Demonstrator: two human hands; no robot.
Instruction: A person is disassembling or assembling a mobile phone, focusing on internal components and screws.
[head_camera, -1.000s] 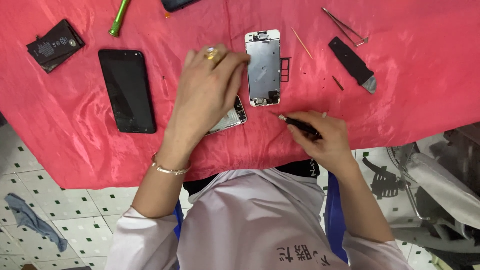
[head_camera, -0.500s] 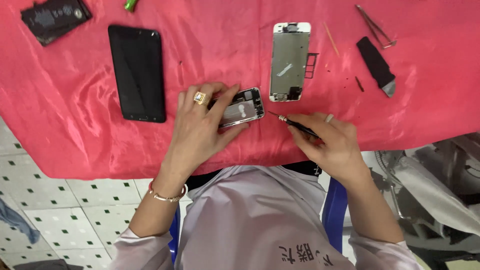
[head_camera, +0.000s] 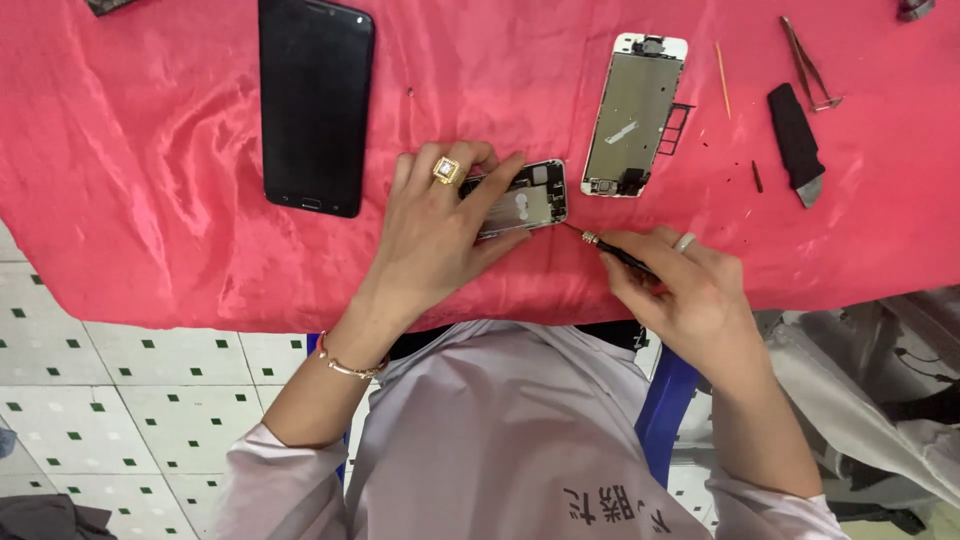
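Two hands work an opened phone body (head_camera: 525, 197) at the red tabletop's (head_camera: 150, 230) centre: left hand (head_camera: 440, 235) pins it, right hand (head_camera: 680, 290) fingers pinch a screwdriver (head_camera: 615, 252), its tip at the body's 4 o'clock corner, probably needing steady seating.

One head-worn camera looked steeply down from close above, over the person's chest, onto the hands (head_camera: 440, 235) and the red-clothed bench (head_camera: 150, 200), tiled floor below.

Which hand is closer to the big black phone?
Left. The left hand rests on the opened phone, just beside the black phone. The right hand, holding a screwdriver, is farther off.
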